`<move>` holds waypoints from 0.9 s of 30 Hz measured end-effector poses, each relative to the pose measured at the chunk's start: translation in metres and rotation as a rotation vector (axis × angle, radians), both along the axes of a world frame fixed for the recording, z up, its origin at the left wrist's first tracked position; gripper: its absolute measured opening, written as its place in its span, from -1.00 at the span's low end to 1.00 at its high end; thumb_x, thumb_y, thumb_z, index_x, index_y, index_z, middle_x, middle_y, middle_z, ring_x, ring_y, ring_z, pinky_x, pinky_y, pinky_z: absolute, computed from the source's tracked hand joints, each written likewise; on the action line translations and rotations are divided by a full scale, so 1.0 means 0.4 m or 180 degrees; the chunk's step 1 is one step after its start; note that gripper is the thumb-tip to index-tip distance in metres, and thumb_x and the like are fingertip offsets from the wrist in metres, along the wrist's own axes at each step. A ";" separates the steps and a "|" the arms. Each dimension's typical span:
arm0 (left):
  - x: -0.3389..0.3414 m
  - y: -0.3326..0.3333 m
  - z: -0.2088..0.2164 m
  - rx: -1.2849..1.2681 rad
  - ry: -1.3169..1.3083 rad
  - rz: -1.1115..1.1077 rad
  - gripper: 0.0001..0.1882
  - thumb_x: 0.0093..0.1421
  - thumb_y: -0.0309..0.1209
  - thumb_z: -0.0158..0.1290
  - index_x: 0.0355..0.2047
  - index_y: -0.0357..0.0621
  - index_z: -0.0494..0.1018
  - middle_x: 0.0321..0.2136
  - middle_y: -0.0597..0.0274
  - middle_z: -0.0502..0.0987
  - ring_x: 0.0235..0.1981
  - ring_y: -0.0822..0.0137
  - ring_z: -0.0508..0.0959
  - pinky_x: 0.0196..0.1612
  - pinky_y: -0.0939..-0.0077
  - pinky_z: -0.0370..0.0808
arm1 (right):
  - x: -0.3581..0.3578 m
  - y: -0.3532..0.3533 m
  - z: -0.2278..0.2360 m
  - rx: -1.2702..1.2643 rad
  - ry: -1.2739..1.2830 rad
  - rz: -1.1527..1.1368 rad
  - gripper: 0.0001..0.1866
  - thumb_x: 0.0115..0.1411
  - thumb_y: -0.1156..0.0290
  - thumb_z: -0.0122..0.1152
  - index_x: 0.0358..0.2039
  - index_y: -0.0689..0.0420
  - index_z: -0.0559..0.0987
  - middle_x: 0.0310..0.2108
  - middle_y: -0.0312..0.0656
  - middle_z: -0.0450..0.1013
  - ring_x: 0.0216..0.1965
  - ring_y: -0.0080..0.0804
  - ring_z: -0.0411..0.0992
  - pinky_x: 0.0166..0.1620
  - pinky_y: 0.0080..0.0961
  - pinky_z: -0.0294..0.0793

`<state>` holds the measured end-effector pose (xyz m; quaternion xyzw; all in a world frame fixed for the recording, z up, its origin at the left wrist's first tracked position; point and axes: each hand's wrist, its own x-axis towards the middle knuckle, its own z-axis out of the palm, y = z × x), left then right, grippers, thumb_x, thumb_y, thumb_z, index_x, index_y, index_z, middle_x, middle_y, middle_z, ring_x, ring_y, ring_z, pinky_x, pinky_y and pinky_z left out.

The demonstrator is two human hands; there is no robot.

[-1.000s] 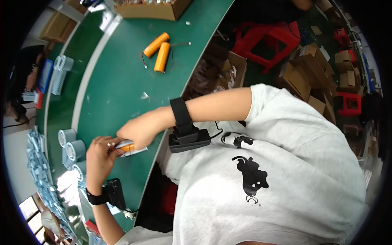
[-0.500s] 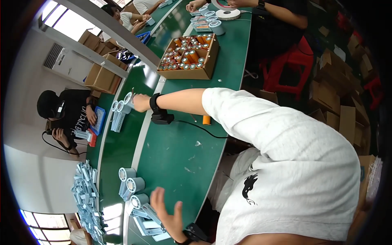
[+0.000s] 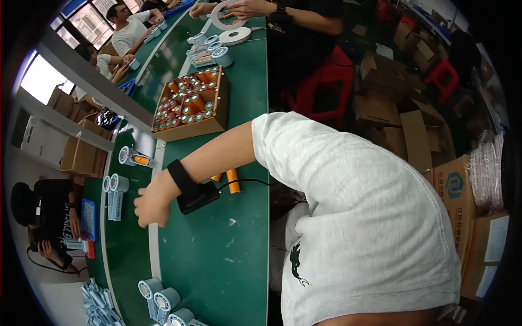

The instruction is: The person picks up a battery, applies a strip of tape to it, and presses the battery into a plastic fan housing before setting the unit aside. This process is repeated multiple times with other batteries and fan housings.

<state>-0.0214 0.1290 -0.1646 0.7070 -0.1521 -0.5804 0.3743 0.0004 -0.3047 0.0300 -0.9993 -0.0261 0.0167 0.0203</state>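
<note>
My right hand (image 3: 154, 201) hangs over the pale strip between the green table and the belt. Its fingers are loosely bent and apart, with nothing seen in them. A black strap with a small black box (image 3: 198, 198) and a cable is on that wrist. Just beyond the hand, a light blue handheld fan (image 3: 126, 156) with an orange battery in its open handle lies on the belt. Two more fans (image 3: 114, 201) lie side by side there. Beside my forearm are orange cylindrical batteries (image 3: 234, 181). My left hand is out of view.
A cardboard box (image 3: 187, 133) of orange batteries stands up the table. Several fans (image 3: 155, 288) lie at the bottom; light blue parts (image 3: 98, 305) are heaped left. Across the belt, a person (image 3: 51, 217) works by a blue tray (image 3: 88, 218). Another person's hands hold a white tape roll (image 3: 225, 15).
My right hand has come away from a fan, which now lies on the belt with its orange battery showing. My left hand has left the view, and the view has shifted.
</note>
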 end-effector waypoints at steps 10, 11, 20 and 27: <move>-0.136 0.079 -0.103 0.0198 -0.1183 0.0596 -0.46 0.17 -0.16 -0.05 0.00 -0.39 0.29 -0.10 -0.09 0.42 -0.10 0.11 0.42 0.00 0.44 0.27 | -0.603 0.152 -0.035 0.2234 0.0406 -0.0701 -0.57 0.11 0.27 0.06 -0.02 0.15 0.35 -0.25 -0.10 0.44 -0.18 -0.24 0.39 -0.14 -0.34 0.38; -0.166 0.100 -0.112 0.0284 -0.1244 0.0729 -0.46 0.17 -0.16 -0.06 -0.01 -0.39 0.30 -0.10 -0.09 0.43 -0.11 0.11 0.42 -0.01 0.45 0.28 | -0.625 0.161 -0.070 0.2496 0.0345 -0.0702 -0.57 0.11 0.28 0.07 -0.02 0.17 0.36 -0.23 -0.08 0.43 -0.16 -0.23 0.39 -0.12 -0.34 0.37; -0.279 0.209 -0.220 -0.0115 -0.0461 0.2783 -0.52 0.20 -0.22 -0.06 0.00 -0.36 0.29 -0.11 0.04 0.44 -0.08 0.23 0.41 0.02 0.46 0.26 | -0.494 0.465 -0.365 0.2952 0.0934 0.0617 -0.54 0.06 0.30 0.14 -0.05 0.26 0.37 -0.15 0.00 0.38 -0.04 -0.13 0.33 -0.01 -0.37 0.31; -0.278 0.240 -0.419 0.0022 -0.1243 0.3386 -0.47 0.22 -0.13 -0.10 0.03 -0.31 0.26 0.00 0.07 0.35 -0.03 0.21 0.37 0.04 0.44 0.24 | -0.312 0.668 -0.568 0.1695 0.0628 0.0982 -0.59 0.03 0.31 0.15 -0.13 0.27 0.43 -0.18 0.02 0.40 -0.06 -0.10 0.33 -0.04 -0.32 0.32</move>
